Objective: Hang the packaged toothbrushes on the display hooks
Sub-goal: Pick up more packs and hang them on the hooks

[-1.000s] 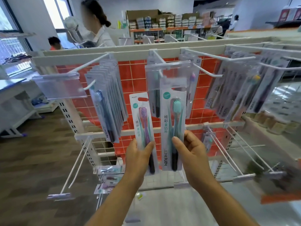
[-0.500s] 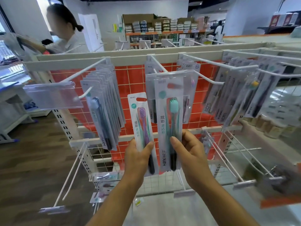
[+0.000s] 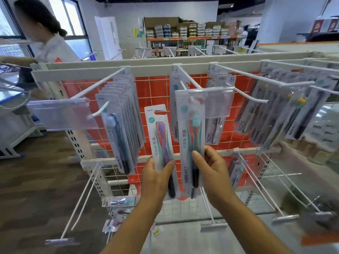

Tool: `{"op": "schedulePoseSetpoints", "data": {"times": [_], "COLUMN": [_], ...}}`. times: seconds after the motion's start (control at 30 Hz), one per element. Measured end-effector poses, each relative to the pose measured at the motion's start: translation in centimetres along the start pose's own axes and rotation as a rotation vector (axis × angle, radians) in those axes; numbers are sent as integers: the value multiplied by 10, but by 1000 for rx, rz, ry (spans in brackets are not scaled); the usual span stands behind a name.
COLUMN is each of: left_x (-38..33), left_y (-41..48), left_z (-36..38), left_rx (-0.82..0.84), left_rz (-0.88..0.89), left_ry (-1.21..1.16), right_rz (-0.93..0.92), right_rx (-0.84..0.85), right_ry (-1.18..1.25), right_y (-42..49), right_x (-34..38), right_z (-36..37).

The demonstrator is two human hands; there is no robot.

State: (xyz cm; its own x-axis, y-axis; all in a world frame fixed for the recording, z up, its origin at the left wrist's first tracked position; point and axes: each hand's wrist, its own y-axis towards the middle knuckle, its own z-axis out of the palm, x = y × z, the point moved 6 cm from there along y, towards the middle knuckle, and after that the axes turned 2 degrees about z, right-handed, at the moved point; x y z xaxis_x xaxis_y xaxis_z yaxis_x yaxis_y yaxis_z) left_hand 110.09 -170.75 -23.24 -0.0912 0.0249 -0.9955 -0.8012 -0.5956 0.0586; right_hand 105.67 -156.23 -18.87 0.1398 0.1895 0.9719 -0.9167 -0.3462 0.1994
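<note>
Pinching teal toothbrush pack point(image 3: 191, 129) low with right hand point(image 3: 211, 169), holding its top behind the clear label holder point(image 3: 207, 99) to meet centre hook point(image 3: 189, 79). Gripping purple toothbrush pack point(image 3: 161, 136) in left hand point(image 3: 156, 178) alongside, likely queued next.

Your purple-brush pack point(image 3: 162, 142) and teal-brush pack point(image 3: 191, 136), both upright before the centre hook point(image 3: 189, 77).
You grip the purple one low in your left hand point(image 3: 156, 178), leaning slightly left, its notched hang-slot free of any hook. Just right of it, your right hand point(image 3: 211, 167) pinches the teal one, whose top sits behind the clear tag plate point(image 3: 216, 101) at the hook's tip. You cannot tell whether it is threaded on.
</note>
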Motion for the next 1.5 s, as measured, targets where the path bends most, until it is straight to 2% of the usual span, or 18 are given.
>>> {"op": "schedulePoseSetpoints", "data": {"times": [0.17, 0.43, 0.57, 0.67, 0.87, 1.0, 1.17, 1.5], "left_x": [2, 2, -3, -6, -6, -3, 1, -7], "left_y": [5, 11, 13, 15, 13, 7, -2, -22], "left_z": [0, 4, 5, 8, 17, 28, 50, 104], "left_rx": [-4, 4, 15, 18, 55, 57, 79, 167], "left_rz": [-27, -35, -19, -12, -12, -17, -25, 40], "left_ry": [-34, 22, 34, 55, 47, 22, 32, 38], "right_rz": [17, 95, 51, 110, 183, 207, 161, 123], "right_rx": [-61, -2, 24, 29, -101, -86, 21, -41], "right_ry": [-157, -332, -354, -362, -444, -281, -70, -4], "right_y": [54, 122, 126, 120, 96, 67, 37, 17], "right_x": [-13, -23, -19, -32, -57, -62, -40, -18], "right_z": [3, 18, 20, 15, -13, -20, -21, -68]}}
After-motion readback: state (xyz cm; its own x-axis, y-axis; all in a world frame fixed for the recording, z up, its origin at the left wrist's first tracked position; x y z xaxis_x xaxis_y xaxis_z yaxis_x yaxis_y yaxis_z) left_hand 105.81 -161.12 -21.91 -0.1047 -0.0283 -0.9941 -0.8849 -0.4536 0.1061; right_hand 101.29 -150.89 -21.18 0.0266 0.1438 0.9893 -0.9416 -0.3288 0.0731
